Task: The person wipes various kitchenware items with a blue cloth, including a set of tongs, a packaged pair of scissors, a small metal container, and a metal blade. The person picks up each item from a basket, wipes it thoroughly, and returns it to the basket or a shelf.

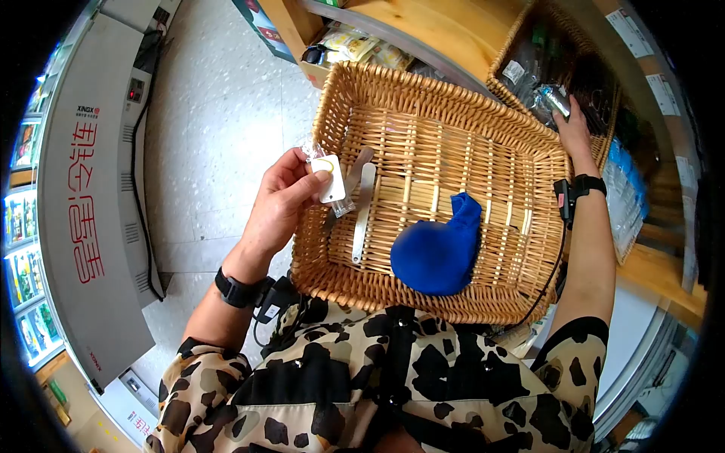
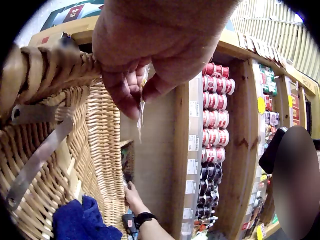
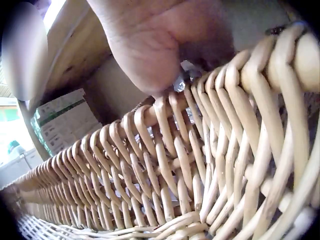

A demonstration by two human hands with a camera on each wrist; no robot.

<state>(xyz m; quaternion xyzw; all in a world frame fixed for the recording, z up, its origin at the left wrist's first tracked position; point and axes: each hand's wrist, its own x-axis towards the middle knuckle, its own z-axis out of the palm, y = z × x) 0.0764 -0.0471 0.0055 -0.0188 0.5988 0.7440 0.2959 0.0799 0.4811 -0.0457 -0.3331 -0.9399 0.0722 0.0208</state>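
My left hand (image 1: 283,198) pinches a small clear plastic packet with a white card (image 1: 329,179) between thumb and fingers. It hangs over the left rim of a large wicker basket (image 1: 423,87). Inside that basket lie a blue cloth item (image 1: 436,257), bunched up, and flat metal strips (image 1: 364,215) with a hole at the end. My right hand (image 1: 577,136) reaches past the right rim into a second, darker wicker basket (image 1: 521,38), its thumb and fingers around a shiny silvery packet (image 1: 555,100). In the right wrist view the rim hides its fingertips.
A wooden shelf (image 1: 423,23) runs along the back, with yellow packets (image 1: 351,43) under it. Red-and-white spools (image 2: 216,119) fill a shelf in the left wrist view. A long white freezer cabinet (image 1: 91,196) stands at left beyond the speckled floor (image 1: 211,136).
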